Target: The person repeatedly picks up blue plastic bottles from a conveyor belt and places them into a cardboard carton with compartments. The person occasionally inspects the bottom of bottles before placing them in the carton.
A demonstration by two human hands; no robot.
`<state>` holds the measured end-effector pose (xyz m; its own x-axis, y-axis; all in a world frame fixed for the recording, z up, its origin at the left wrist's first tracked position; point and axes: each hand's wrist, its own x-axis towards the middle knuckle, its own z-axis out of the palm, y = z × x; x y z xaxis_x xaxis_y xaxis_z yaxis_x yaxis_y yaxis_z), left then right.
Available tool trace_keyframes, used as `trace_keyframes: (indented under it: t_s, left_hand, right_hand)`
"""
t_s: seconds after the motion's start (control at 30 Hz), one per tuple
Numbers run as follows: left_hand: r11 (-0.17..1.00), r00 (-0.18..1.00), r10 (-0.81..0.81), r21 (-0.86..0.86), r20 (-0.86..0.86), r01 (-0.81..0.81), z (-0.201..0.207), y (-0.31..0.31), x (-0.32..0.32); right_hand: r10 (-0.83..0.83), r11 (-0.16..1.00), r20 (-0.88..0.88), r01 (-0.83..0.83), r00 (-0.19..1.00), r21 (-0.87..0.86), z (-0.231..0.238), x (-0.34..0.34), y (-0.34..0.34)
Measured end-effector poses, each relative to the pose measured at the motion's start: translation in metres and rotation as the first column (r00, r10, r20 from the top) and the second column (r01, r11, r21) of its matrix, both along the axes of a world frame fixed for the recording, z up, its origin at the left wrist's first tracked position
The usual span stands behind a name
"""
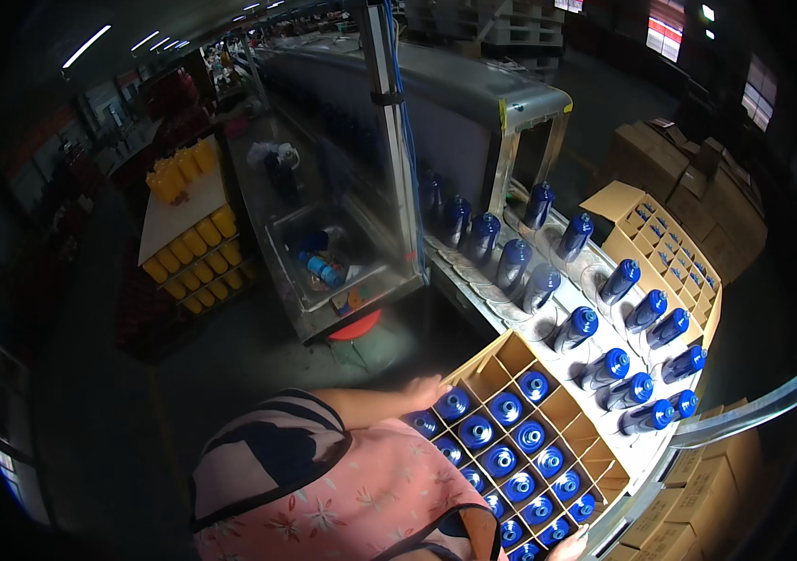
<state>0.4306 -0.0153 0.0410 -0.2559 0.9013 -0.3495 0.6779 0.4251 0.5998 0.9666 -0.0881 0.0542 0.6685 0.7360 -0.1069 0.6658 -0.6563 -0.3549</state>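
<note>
In front of me is an open cardboard box (595,449) with a divider grid. Blue bottles (499,459) stand upright in many of its cells, necks up; several cells along the far and right sides hold none. My left hand (426,391) is closed on the box's left rim. At the near right corner, low in the picture, my right hand (568,545) grips the box's edge, partly cut off by the picture's lower rim. Beyond the box, more blue bottles (616,364) stand in rows on a white conveyor line (548,323).
A second divided box (665,252) stands across the line, beside large cartons (688,178). A curved metal rail (753,409) bounds the line's near right end; stacked cartons (697,505) lie below. Left are a metal sink (323,304), a red stool (356,325) and yellow bottles (197,252).
</note>
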Motion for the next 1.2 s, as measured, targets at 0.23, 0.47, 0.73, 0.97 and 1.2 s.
trace_keyframes:
  t_s: [0.23, 0.47, 0.73, 0.97, 1.2]
  left_hand:
    - [0.997, 1.0, -0.017, -0.078, 0.018, 0.019, 0.005, -0.001, -0.004]
    - [0.991, 0.998, -0.057, -0.118, 0.013, 0.058, 0.012, -0.008, 0.003]
    - [0.997, 0.998, -0.065, -0.032, -0.006, 0.065, 0.005, -0.004, -0.026]
    - [0.997, 0.991, -0.056, 0.048, -0.125, 0.062, 0.003, 0.001, -0.052]
    - [0.999, 0.992, -0.031, 0.029, -0.122, 0.035, 0.006, 0.001, -0.066]
  right_hand:
    - [-0.009, 1.0, -0.018, 0.009, 1.0, -0.002, -0.008, 0.008, -0.008]
    - [-0.032, 0.999, -0.05, 0.032, 0.998, 0.002, -0.012, 0.024, -0.027]
    - [-0.045, 0.998, -0.011, 0.046, 0.999, 0.049, 0.004, -0.018, -0.018]
    - [-0.065, 0.997, -0.025, 0.066, 0.998, 0.039, 0.004, -0.042, 0.001]
    - [-0.063, 0.997, -0.059, 0.066, 0.996, 0.046, 0.013, -0.058, 0.016]
